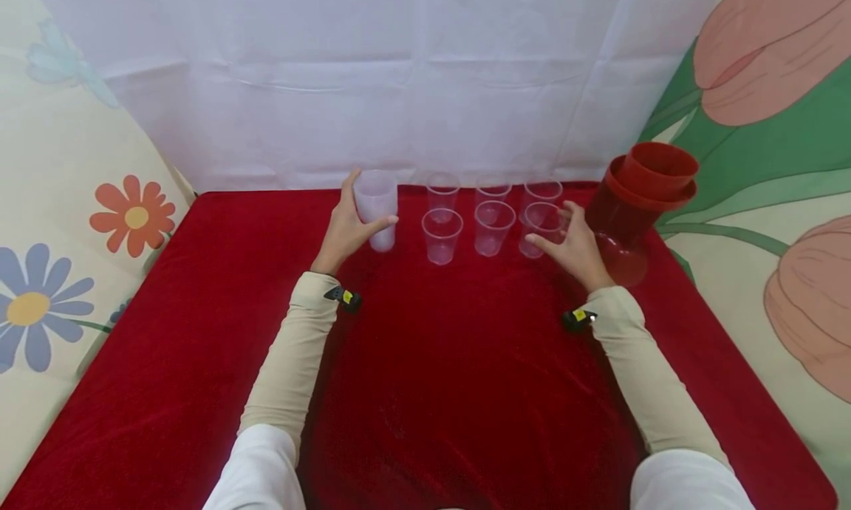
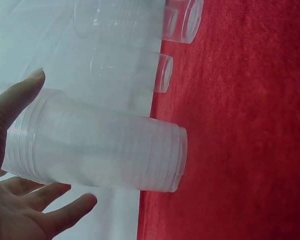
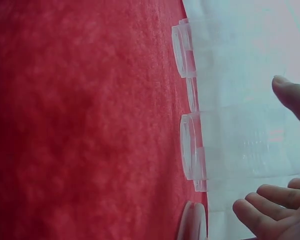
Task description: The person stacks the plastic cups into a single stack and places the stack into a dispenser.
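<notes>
A tall stack of nested clear plastic cups (image 1: 377, 208) stands upright on the red cloth. My left hand (image 1: 349, 225) is spread around its upper part, thumb on one side and fingers on the other. In the left wrist view the fingers (image 2: 70, 215) look loose, with a gap beside the stack. To the right, single clear cups stand upright in two rows. Around the front right cup (image 1: 541, 233) reaches my right hand (image 1: 577, 245). Its thumb (image 3: 292, 100) and fingers are apart, and the right wrist view shows space between the fingers and the cup.
Right of my right hand stands a red container (image 1: 625, 207) with a smaller red cup-like piece at its top. Other cups in the rows are a front middle cup (image 1: 493, 233) and a front left cup (image 1: 442, 238). A white cloth wall (image 1: 299, 111) rises behind the table.
</notes>
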A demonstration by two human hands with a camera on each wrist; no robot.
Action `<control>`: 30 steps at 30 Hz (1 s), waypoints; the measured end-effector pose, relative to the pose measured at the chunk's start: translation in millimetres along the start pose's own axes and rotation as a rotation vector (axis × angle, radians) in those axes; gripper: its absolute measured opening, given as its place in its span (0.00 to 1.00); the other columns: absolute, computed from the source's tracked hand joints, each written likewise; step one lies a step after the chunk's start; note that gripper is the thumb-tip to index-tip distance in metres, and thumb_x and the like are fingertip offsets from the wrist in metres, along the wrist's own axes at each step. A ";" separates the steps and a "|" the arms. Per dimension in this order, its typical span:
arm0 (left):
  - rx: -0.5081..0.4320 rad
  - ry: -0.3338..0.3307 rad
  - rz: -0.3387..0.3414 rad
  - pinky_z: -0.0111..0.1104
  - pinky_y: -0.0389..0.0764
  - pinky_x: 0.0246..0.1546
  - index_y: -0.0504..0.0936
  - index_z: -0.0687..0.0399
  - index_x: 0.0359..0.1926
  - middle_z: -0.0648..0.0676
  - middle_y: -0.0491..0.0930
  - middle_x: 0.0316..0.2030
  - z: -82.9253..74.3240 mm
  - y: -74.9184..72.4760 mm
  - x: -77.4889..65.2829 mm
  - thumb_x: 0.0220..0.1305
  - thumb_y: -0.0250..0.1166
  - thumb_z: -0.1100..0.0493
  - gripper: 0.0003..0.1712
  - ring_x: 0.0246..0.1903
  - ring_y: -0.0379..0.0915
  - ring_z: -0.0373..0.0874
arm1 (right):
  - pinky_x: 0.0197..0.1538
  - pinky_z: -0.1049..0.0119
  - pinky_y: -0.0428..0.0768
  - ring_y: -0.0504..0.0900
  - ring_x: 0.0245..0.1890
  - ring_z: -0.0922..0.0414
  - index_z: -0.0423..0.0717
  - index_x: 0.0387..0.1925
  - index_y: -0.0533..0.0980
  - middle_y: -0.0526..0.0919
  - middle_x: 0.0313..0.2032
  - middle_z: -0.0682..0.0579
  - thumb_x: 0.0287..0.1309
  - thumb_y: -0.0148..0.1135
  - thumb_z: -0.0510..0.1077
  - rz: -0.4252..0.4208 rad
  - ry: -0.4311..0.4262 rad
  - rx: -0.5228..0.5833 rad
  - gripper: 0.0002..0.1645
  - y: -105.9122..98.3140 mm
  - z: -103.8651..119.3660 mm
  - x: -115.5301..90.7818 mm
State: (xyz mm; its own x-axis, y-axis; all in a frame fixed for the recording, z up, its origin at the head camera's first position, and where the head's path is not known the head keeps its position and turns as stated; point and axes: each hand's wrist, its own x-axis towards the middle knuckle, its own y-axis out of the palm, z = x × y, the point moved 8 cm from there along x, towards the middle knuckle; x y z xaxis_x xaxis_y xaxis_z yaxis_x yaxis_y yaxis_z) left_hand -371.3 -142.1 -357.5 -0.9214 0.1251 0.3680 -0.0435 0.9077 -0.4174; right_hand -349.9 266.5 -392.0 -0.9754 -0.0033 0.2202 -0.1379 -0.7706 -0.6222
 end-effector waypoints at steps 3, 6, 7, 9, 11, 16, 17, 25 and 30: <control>0.000 0.006 -0.003 0.52 0.75 0.54 0.49 0.51 0.77 0.63 0.72 0.59 -1.2 0.3 0.0 0.54 0.78 0.54 0.59 0.54 0.72 0.54 | 0.64 0.40 0.68 0.69 0.63 0.32 0.34 0.73 0.50 0.65 0.67 0.28 0.57 0.74 0.49 -0.013 -0.019 0.007 0.56 0.9 1.1 0.8; 0.010 0.010 -0.004 0.52 0.76 0.54 0.50 0.53 0.77 0.64 0.72 0.58 -2.8 0.1 -0.4 0.53 0.78 0.55 0.59 0.53 0.72 0.55 | 0.64 0.40 0.68 0.69 0.63 0.33 0.32 0.71 0.52 0.67 0.64 0.27 0.57 0.74 0.47 -0.023 -0.033 0.017 0.53 2.0 1.8 0.8; 0.015 0.012 -0.005 0.51 0.76 0.54 0.50 0.54 0.77 0.64 0.72 0.58 -3.5 0.1 -0.5 0.53 0.78 0.55 0.58 0.53 0.73 0.55 | 0.64 0.40 0.68 0.69 0.63 0.33 0.32 0.70 0.52 0.68 0.64 0.26 0.57 0.73 0.46 -0.025 -0.036 0.019 0.52 2.3 2.1 0.6; 0.021 0.018 -0.004 0.51 0.76 0.53 0.51 0.56 0.76 0.65 0.73 0.58 -5.0 0.2 -0.7 0.53 0.78 0.56 0.58 0.53 0.73 0.55 | 0.63 0.40 0.69 0.69 0.62 0.32 0.31 0.69 0.53 0.68 0.63 0.26 0.57 0.73 0.45 -0.028 -0.042 0.028 0.50 2.8 2.6 0.2; 0.027 0.023 -0.001 0.51 0.76 0.54 0.51 0.57 0.76 0.65 0.72 0.58 -6.4 0.4 -0.8 0.53 0.78 0.56 0.58 0.53 0.73 0.56 | 0.63 0.40 0.69 0.69 0.62 0.32 0.30 0.69 0.53 0.69 0.62 0.26 0.58 0.73 0.44 -0.032 -0.049 0.040 0.49 3.1 3.4 0.1; 0.058 0.033 0.010 0.51 0.76 0.54 0.51 0.57 0.76 0.65 0.72 0.59 -9.1 1.6 0.5 0.52 0.79 0.55 0.59 0.53 0.72 0.55 | 0.62 0.41 0.69 0.70 0.62 0.34 0.30 0.68 0.54 0.70 0.61 0.26 0.58 0.72 0.42 -0.043 -0.057 0.056 0.47 2.1 4.8 -0.5; 0.063 0.032 0.012 0.51 0.76 0.54 0.51 0.57 0.76 0.65 0.72 0.59 -9.2 1.8 0.8 0.52 0.79 0.55 0.59 0.53 0.72 0.55 | 0.62 0.41 0.70 0.71 0.61 0.34 0.31 0.67 0.54 0.70 0.61 0.26 0.58 0.72 0.42 -0.047 -0.058 0.058 0.46 1.7 5.1 -0.5; 0.078 0.036 0.019 0.50 0.75 0.56 0.50 0.55 0.77 0.65 0.72 0.59 -9.0 3.2 1.6 0.52 0.79 0.54 0.60 0.54 0.72 0.55 | 0.59 0.43 0.74 0.77 0.56 0.36 0.33 0.66 0.56 0.74 0.58 0.28 0.59 0.72 0.42 -0.071 -0.077 0.080 0.44 -2.3 10.5 -0.1; 0.077 0.029 0.022 0.51 0.74 0.57 0.50 0.54 0.77 0.65 0.71 0.60 -7.3 3.1 1.3 0.53 0.79 0.53 0.60 0.55 0.71 0.55 | 0.58 0.43 0.75 0.78 0.54 0.38 0.35 0.67 0.56 0.75 0.57 0.30 0.59 0.72 0.45 -0.082 -0.094 0.065 0.44 -6.2 17.6 -1.0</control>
State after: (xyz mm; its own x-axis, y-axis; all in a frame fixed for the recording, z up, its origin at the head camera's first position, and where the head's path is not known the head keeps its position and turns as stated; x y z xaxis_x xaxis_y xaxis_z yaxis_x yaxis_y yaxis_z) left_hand -369.8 -136.1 -352.3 -0.9108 0.1569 0.3818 -0.0546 0.8711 -0.4881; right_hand -345.0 260.1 -375.2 -0.9407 0.0042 0.3393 -0.2021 -0.8101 -0.5504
